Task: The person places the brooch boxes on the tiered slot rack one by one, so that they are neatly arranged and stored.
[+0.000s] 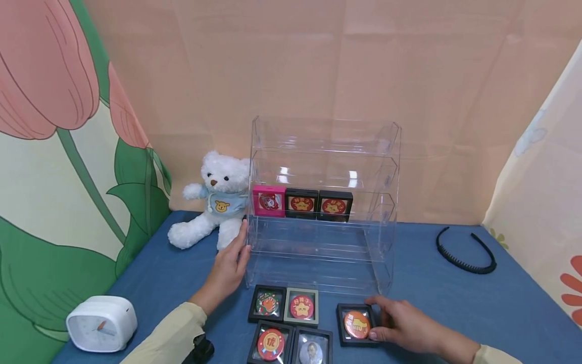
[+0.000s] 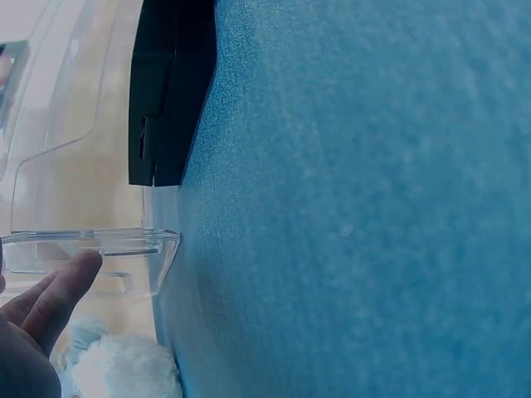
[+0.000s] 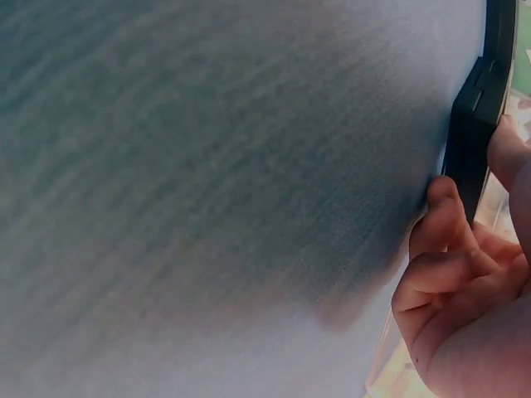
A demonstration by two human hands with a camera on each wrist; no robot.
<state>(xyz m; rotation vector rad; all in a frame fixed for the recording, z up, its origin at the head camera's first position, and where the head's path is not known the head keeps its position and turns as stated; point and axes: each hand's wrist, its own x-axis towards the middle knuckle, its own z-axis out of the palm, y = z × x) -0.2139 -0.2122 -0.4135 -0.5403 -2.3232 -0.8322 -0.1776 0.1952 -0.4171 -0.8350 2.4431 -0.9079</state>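
Note:
My left hand (image 1: 229,265), fingers straight, rests against the left side panel of a clear acrylic display rack (image 1: 318,253). In the left wrist view a fingertip touches the edge of that panel (image 2: 124,240). With thumb and forefinger, my right hand (image 1: 409,323) grips the right side of a black badge case (image 1: 356,324) holding an orange round badge. The case is on the blue cloth in front of the rack. Left of it lie several more cases: a black one (image 1: 267,303), a grey one (image 1: 301,306), one with a red badge (image 1: 271,344) and one with a photo badge (image 1: 311,349).
One rack tier bears a pink case (image 1: 269,201) and two black cases (image 1: 302,203). A white teddy bear (image 1: 225,202) sits beside the rack's left side. A white clock (image 1: 102,323) stands at front left, and a black headband (image 1: 466,260) lies on the right.

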